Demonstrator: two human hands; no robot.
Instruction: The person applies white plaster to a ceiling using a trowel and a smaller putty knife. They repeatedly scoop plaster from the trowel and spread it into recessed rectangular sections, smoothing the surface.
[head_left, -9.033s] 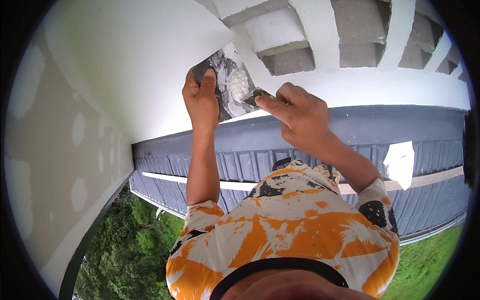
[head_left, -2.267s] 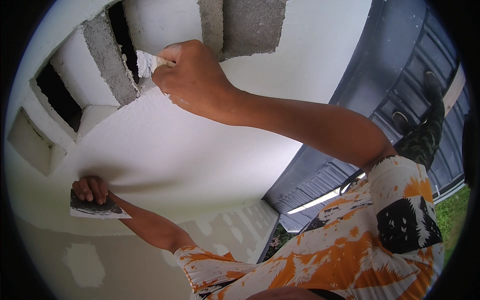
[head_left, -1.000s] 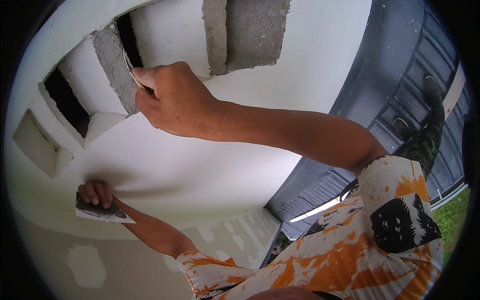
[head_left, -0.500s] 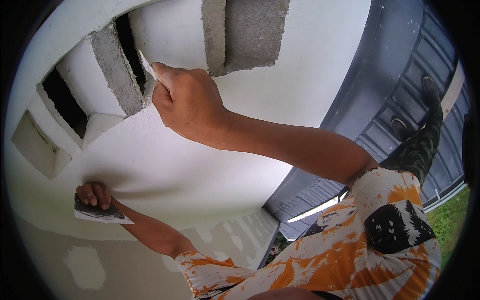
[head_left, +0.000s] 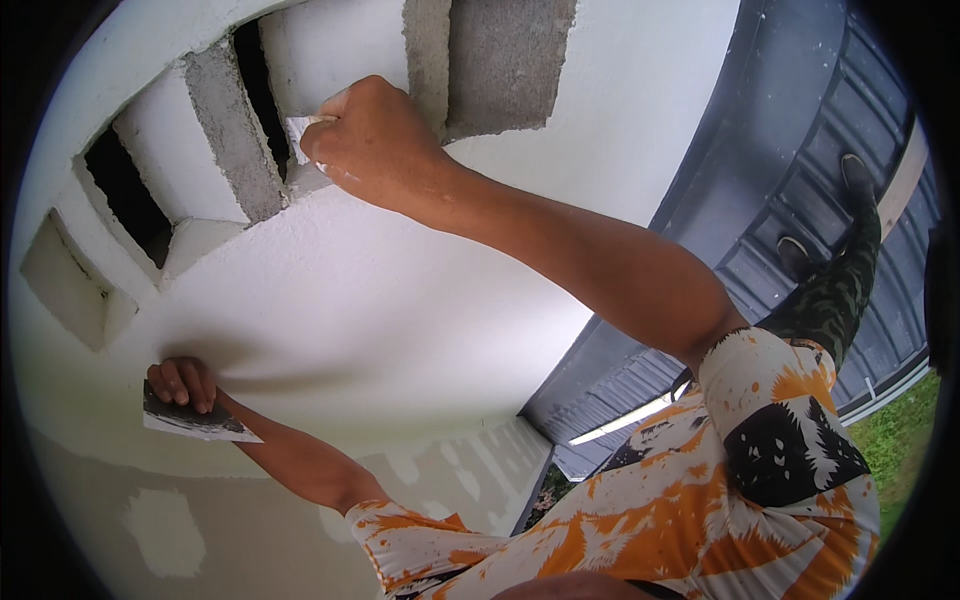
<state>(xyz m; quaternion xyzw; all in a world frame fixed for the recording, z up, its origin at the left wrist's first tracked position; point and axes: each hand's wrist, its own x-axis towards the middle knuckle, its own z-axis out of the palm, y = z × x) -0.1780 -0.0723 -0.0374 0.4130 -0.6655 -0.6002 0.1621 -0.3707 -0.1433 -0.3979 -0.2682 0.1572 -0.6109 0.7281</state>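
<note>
My right hand [head_left: 375, 145] is closed on a small, white-smeared putty knife [head_left: 298, 132], most of it hidden in the fist. Its blade shows at the corner of a wall recess, beside a narrow dark slot [head_left: 262, 95]. White smears mark the fingers and wrist of that hand. Lower on the left, my left hand [head_left: 183, 382] grips a flat plate [head_left: 205, 422] by its edge, fingers over the top. The plate is dark with whitish paste along its lower side, and it is held close to the white wall [head_left: 400, 290].
Rough grey block edges [head_left: 235, 130] separate several recesses. A second dark slot [head_left: 130, 195] lies farther left. Patchy grey-beige wall [head_left: 80, 510] shows at lower left. Dark ribbed metal sheeting [head_left: 800, 200] lies around my feet, with grass [head_left: 900, 430] beyond it.
My right hand has moved up a little and its wrist has turned, with the putty knife still at the recess corner. My left hand and plate have hardly shifted.
</note>
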